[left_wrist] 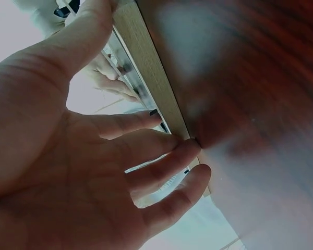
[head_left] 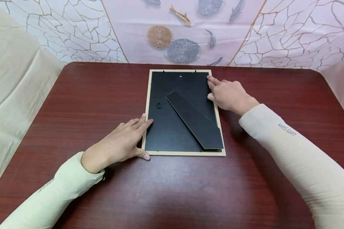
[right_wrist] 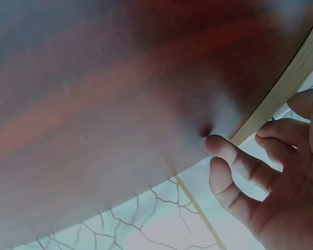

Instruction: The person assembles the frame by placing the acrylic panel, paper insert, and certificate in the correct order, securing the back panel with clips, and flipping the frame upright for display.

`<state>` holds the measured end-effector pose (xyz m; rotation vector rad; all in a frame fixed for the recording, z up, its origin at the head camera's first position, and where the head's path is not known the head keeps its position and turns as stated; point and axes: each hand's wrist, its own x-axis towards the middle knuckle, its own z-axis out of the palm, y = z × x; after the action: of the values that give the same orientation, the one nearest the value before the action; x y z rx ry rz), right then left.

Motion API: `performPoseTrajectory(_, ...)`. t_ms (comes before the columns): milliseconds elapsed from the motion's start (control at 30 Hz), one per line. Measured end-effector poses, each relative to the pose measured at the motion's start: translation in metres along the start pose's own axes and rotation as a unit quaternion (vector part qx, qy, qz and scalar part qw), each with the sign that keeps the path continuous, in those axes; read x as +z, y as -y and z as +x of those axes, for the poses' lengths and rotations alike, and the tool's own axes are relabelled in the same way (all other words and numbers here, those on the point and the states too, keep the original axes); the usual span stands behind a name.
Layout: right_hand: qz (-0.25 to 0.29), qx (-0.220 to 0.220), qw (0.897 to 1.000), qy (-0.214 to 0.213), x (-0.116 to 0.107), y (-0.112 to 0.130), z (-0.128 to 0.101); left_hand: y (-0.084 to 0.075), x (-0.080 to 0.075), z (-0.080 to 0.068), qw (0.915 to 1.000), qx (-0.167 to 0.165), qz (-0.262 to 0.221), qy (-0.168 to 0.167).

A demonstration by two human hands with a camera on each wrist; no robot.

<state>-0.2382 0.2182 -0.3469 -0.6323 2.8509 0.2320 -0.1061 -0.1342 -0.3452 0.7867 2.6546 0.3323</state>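
A picture frame (head_left: pixel 186 153) with a pale wooden rim lies face down on the table, its black backing board (head_left: pixel 166 133) upward. Slanting across the board is a black easel leg (head_left: pixel 195 124), its wide end near the lower right corner. My left hand (head_left: pixel 117 143) is spread at the lower left corner, fingers on the left edge and thumb at the bottom edge. In the left wrist view its fingertips are along the wooden rim (left_wrist: pixel 151 73). My right hand (head_left: pixel 229 94) touches the upper right edge with its fingertips; the right wrist view shows them by the rim (right_wrist: pixel 281 88).
The dark red wooden table (head_left: pixel 183 194) surrounds the frame. Behind its far edge hangs a patterned cloth (head_left: pixel 134 35); a pale cloth (head_left: pixel 14 79) drapes on the left. Small metal hangers (head_left: pixel 159 105) sit on the backing.
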Motion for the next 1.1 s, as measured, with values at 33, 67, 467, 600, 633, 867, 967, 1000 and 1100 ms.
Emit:
performPoseTrajectory(33, -0.003, 0.0, 1.0, -0.001, 0.0, 0.0, 0.0, 0.0, 0.0, 0.0, 1.0, 0.0, 0.0, 0.001)
performPoseTrajectory(67, -0.001, 0.001, 1.0, 0.001, 0.0, -0.001, -0.001, 0.0, 0.0, 0.0, 1.0, -0.001, 0.0, 0.002)
performPoseTrajectory(467, 0.205, -0.013, 0.974, -0.1, -0.009, -0.018, 0.017, 0.001, 0.003, -0.004, 0.9999, 0.004, -0.009, -0.008)
performPoseTrajectory(600, 0.239, -0.005, 0.966, -0.099, -0.016, -0.022, 0.028, 0.001, 0.002, -0.002, 0.9999, 0.011, -0.005, -0.002)
performPoseTrajectory(633, 0.247, -0.005, 0.965, -0.092, -0.016, -0.022, 0.031, 0.001, 0.002, -0.002, 0.9999, 0.013, -0.004, 0.0)
performPoseTrajectory(867, 0.231, -0.025, 0.971, -0.058, -0.01, -0.019, 0.044, 0.001, 0.004, -0.002, 0.9998, 0.017, -0.01, 0.001)
performPoseTrajectory(967, 0.204, -0.022, 0.977, -0.058, -0.009, -0.017, 0.045, 0.001, 0.004, -0.002, 0.9998, 0.017, -0.009, -0.002)
performPoseTrajectory(1000, 0.198, -0.019, 0.978, -0.058, -0.008, -0.016, 0.045, 0.002, 0.004, -0.002, 0.9998, 0.017, -0.007, -0.003)
performPoseTrajectory(1100, 0.181, -0.018, 0.981, -0.061, -0.008, -0.013, 0.047, 0.002, 0.004, -0.003, 0.9998, 0.017, -0.003, -0.006)
